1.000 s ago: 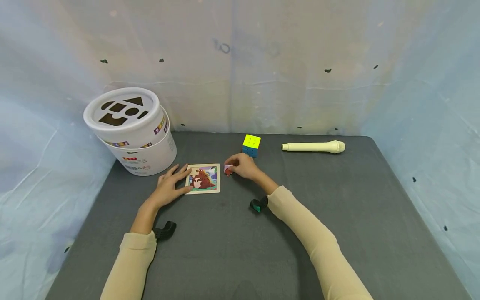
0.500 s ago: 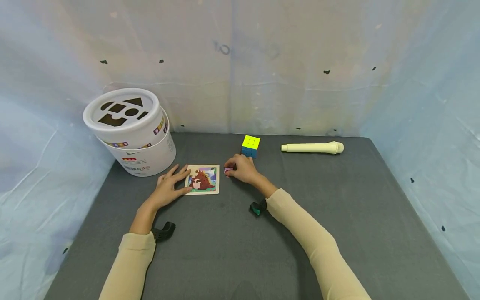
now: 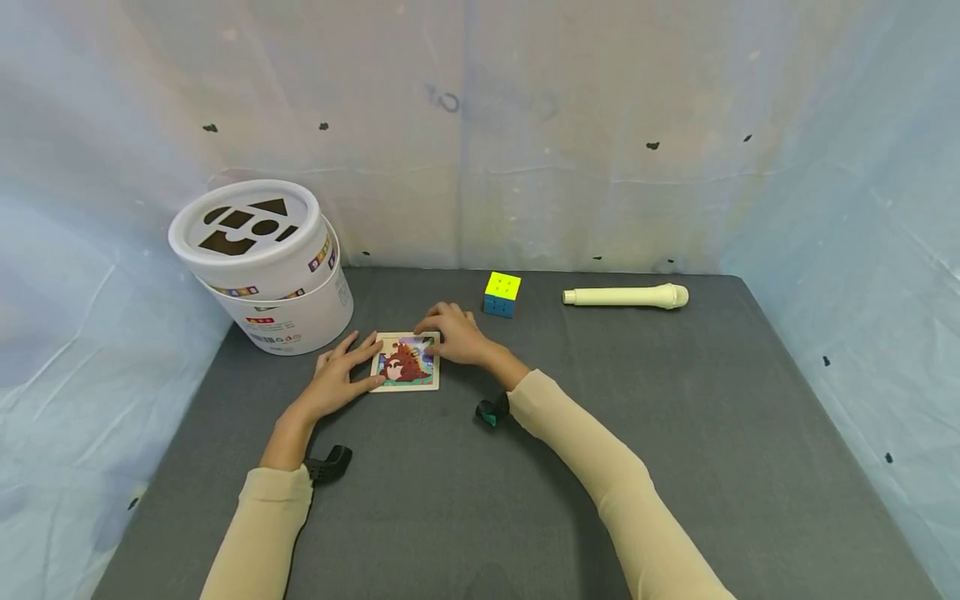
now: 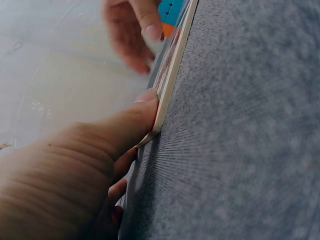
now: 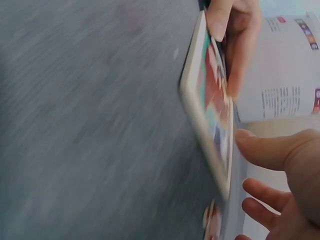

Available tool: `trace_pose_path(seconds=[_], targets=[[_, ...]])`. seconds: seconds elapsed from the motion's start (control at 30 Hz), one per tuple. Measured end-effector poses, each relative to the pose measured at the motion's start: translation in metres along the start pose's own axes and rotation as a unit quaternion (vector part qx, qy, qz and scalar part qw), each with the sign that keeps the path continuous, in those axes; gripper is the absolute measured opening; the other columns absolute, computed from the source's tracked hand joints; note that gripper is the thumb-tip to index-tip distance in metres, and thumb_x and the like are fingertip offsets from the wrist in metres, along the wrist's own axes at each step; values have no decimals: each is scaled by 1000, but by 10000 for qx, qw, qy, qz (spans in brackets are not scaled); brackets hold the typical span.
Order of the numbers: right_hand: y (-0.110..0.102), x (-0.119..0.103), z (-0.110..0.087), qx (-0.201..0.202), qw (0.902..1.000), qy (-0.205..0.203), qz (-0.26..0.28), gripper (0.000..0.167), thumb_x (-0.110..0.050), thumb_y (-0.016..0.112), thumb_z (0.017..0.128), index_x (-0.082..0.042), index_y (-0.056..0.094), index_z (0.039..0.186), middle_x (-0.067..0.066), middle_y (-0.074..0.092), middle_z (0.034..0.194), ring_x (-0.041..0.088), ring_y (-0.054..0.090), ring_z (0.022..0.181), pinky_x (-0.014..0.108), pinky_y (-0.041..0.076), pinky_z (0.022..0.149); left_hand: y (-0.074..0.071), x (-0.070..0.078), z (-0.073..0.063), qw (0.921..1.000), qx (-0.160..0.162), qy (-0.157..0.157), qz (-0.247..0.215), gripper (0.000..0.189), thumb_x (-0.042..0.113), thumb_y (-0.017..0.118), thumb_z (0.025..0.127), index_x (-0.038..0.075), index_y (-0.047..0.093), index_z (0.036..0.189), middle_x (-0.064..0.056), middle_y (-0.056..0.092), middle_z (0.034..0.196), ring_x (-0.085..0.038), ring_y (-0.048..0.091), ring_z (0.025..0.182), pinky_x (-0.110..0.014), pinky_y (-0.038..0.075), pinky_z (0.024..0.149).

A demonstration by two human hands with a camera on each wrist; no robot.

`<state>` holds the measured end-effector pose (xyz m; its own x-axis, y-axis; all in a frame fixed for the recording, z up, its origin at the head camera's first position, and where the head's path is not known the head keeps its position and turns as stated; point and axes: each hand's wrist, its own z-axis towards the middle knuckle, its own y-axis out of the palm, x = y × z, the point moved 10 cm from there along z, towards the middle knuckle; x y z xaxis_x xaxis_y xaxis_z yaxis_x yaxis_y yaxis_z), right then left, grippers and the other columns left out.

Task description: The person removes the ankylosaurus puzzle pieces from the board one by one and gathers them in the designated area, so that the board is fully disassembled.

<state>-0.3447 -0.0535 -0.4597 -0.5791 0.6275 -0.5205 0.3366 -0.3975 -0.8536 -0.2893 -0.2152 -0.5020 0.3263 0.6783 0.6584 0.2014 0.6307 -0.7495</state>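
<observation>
A small wooden jigsaw puzzle (image 3: pixel 406 367) with a red dinosaur picture lies flat on the grey table in the head view. My left hand (image 3: pixel 337 377) rests on its left side with the fingers spread. The thumb (image 4: pixel 146 100) presses on the frame, as the left wrist view shows. Over the puzzle's upper right edge hovers my right hand (image 3: pixel 459 335), its thumb and fingers apart with nothing between them. A loose puzzle piece (image 5: pixel 214 221) lies beside the board in the right wrist view; in the head view the right hand hides it.
Behind the right hand stands a cube puzzle (image 3: pixel 500 296) with a yellow top. A cream toy microphone (image 3: pixel 626 297) lies at the back right. On the left is a white bucket (image 3: pixel 300 321) with shape holes in its lid. Pale sheeting (image 3: pixel 570 200) surrounds the table.
My right hand has moved left from the loose piece to over the puzzle's right edge, and its fingers have let go of the piece. The left hand has stayed in place.
</observation>
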Motion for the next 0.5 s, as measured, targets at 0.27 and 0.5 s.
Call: trace_pose_path(seconds=[0.27,0.5], targets=[[20,-19,20,-525,9984,85,-176,36,-27,72,94,-21,67,130,12,38,154,31,27,143,57,21,113,0,1,0,10000,13,33,1,69,32,70,94,6,43,152,-14,25,163,-42,5,150,-68,3,108],[28,-15,27,-622,9975,293,-168,33,-26,73,93,-23,68,126,11,34,157,32,22,146,56,17,116,0,2,0,10000,19,32,10,68,32,70,94,6,43,151,-14,25,162,-41,5,150,-68,3,108]])
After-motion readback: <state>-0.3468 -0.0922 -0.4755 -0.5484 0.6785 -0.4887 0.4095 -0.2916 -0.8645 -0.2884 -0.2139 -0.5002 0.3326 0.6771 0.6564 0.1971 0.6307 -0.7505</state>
